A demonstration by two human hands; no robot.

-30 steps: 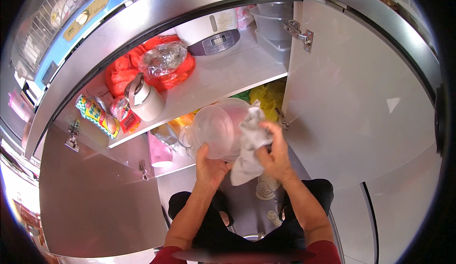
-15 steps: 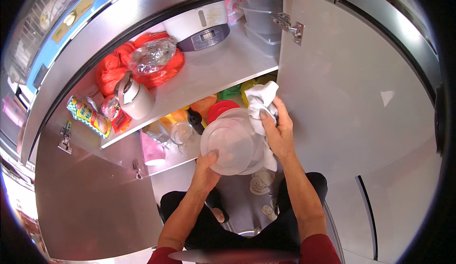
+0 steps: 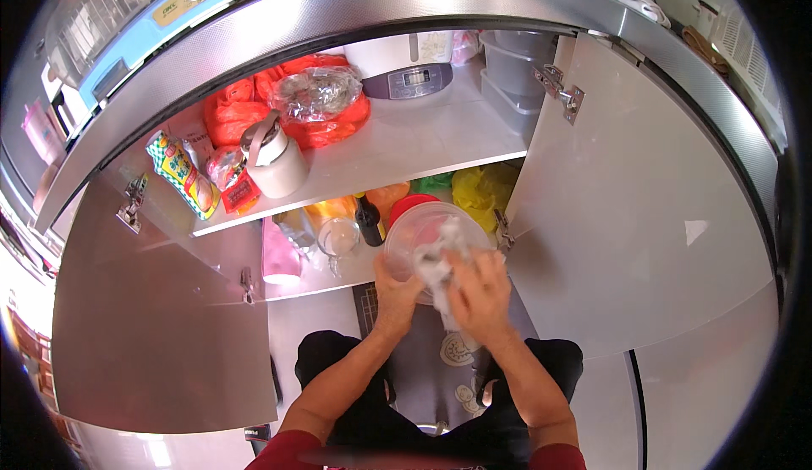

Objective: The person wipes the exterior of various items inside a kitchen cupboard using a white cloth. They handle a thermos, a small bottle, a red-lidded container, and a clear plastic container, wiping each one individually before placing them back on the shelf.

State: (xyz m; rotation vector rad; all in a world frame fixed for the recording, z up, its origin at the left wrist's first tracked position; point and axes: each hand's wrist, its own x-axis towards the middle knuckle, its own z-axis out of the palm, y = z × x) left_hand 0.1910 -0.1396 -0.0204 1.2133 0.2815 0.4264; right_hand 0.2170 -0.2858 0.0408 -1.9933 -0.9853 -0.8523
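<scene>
A round, see-through plastic tub (image 3: pixel 403 237) is held in front of the open cupboard. My left hand (image 3: pixel 396 299) grips its near left edge, thumb toward the inside. Smeared by motion, my right hand (image 3: pixel 480 297) is closed on a crumpled white cloth (image 3: pixel 433 269) that lies against the tub. Part of the tub is hidden under the cloth and right hand. Just behind it are a red round thing (image 3: pixel 409 205) and a dark bottle (image 3: pixel 369 221).
On the upper shelf (image 3: pixel 364 157) stand a beige vacuum jug (image 3: pixel 279 166), a red bag (image 3: pixel 233 119), a white appliance with display (image 3: pixel 414 77) and grey bins (image 3: pixel 512 81). Yellow bags (image 3: pixel 480 193) and a glass jar (image 3: pixel 338 237) sit below. Open doors flank me, the right door (image 3: pixel 643 199) nearest.
My right hand has brought the cloth down and left onto the tub. The tub has shifted slightly right and now faces up more. The whole view has shifted too.
</scene>
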